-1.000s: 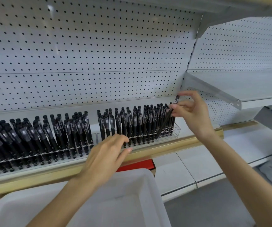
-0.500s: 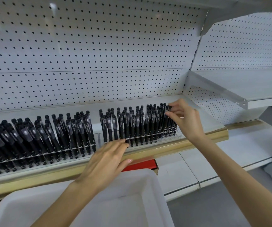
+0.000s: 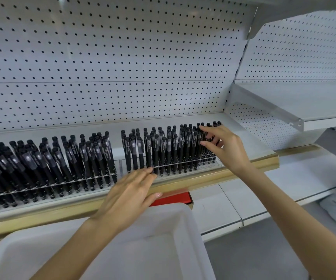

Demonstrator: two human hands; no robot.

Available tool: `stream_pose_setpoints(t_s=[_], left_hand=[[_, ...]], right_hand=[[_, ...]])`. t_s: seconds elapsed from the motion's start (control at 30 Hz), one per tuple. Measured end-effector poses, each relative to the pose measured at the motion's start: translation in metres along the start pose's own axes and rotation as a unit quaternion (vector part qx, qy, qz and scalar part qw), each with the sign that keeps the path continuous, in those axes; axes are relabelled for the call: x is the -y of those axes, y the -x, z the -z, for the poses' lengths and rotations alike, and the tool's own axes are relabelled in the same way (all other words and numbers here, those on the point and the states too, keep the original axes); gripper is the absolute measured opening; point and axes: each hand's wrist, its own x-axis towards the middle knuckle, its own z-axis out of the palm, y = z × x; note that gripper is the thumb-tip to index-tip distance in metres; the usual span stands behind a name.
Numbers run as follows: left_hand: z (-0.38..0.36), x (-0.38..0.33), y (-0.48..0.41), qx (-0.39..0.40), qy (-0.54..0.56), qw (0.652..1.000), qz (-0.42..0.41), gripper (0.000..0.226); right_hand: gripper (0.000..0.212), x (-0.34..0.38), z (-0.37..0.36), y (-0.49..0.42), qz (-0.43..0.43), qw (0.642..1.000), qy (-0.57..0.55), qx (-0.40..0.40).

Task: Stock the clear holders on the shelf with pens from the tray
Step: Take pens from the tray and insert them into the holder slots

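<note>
we are reaching both arms to the shelf, which is carrying two clear holders along its front edge. our left hand is lying flat and relaxed, grasping nothing. its straight fingertips are touching the low front wall of the right holder near that holder's left end, while the palm is lying over the shelf's wood-coloured front edge.

our right hand is sitting at the right end of the same holder, fingers spread and lightly bent, also released. its fingertips are touching the caps of the last few pens there without closing round any of them. the pens are black and are standing upright in tight rows across the right holder; our right hand is hiding its far right end.

the left holder is sitting just beside it, toward the shelf's left end, and its black pens are leaning to the left. the white tray is sitting below the shelf's front edge, under our left forearm, which is covering part of its inside.

behind the holders a white pegboard is rising from the shelf's back edge. a red tag is showing just under the front edge, beside our left thumb. a side shelf is jutting out higher up past the right end, and a lower shelf is running beneath.
</note>
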Motion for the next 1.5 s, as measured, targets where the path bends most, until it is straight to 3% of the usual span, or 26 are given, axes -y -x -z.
stream_pose_setpoints(t_s=[0.5,0.77,0.87,1.03,1.1,1.2,1.5], left_hand=[[0.003,-0.006,0.058,0.029,0.015,0.999,-0.001,0.058],[-0.043,-0.009,0.162,0.104,0.1,0.987,0.071,0.052],[-0.064,-0.003,0.202,0.179,0.136,0.968,0.11,0.049],[-0.09,0.008,0.25,0.348,0.205,0.899,0.17,0.039],[-0.095,0.011,0.26,0.375,0.211,0.885,0.177,0.044],[-0.099,0.012,0.265,0.394,0.221,0.875,0.174,0.045],[-0.106,0.009,0.264,0.445,0.236,0.853,0.137,0.044]], right_hand=[[0.044,0.054,0.002,0.052,0.069,0.99,0.098,0.069],[0.04,0.105,-0.04,0.16,0.088,0.965,0.043,0.243],[0.036,0.116,-0.059,0.207,0.044,0.934,0.009,0.356],[0.033,0.13,-0.087,0.261,-0.039,0.834,-0.006,0.55],[0.029,0.131,-0.096,0.275,-0.056,0.784,-0.004,0.618],[0.046,0.13,-0.105,0.293,-0.068,0.73,0.016,0.68],[0.046,0.13,-0.104,0.299,-0.13,0.707,-0.029,0.694]])
